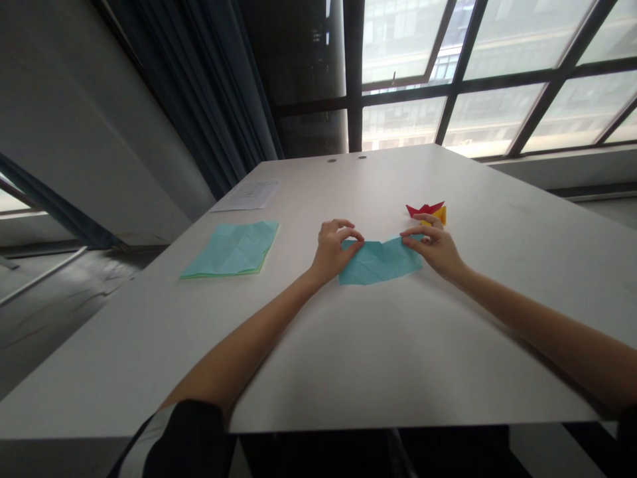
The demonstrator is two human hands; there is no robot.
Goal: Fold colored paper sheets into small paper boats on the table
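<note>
A creased light-blue sheet of origami paper (381, 263) lies between my hands, its upper edge dipping in the middle. At its upper left corner, my left hand (337, 247) pinches the paper between thumb and fingers. The upper right corner is pinched by my right hand (432, 244) in the same way. Just behind the right hand stand a red folded paper figure (424, 208) and a yellow folded paper figure (440, 214), the yellow one partly hidden by the fingers.
On the left of the white table (318, 372) sits a stack of blue and green paper (233, 247). Farther back is a printed white sheet (247, 195). Two dark round spots (332, 160) mark the far edge. Beyond are a dark curtain (199, 79) and windows (403, 123).
</note>
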